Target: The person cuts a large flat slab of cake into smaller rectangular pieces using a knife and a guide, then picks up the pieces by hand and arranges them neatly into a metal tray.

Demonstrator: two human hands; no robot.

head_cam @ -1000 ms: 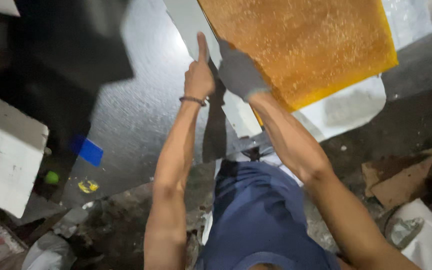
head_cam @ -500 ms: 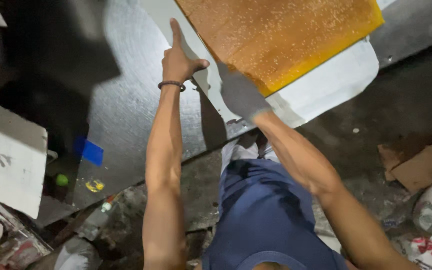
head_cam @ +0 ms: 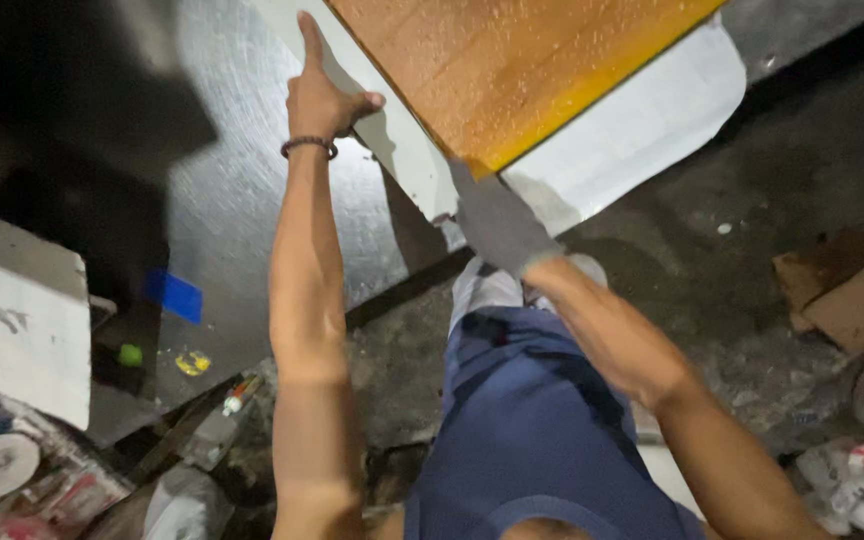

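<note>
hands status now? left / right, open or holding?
Left hand: bare, forefinger extended, pressed on the pale edge of the flat orange-topped board.
Right hand: grey-gloved, at that board's lower corner; grip cannot be told.

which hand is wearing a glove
The right hand, in a grey glove, grips the white panel's lower corner. The left hand is bare, wearing only a wrist bracelet.

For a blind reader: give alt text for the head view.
Seen from above, a person's bare left hand presses a white board, while the gloved right hand grips its lower corner under an orange foam sheet. Silver sheeting lies beneath.
</note>
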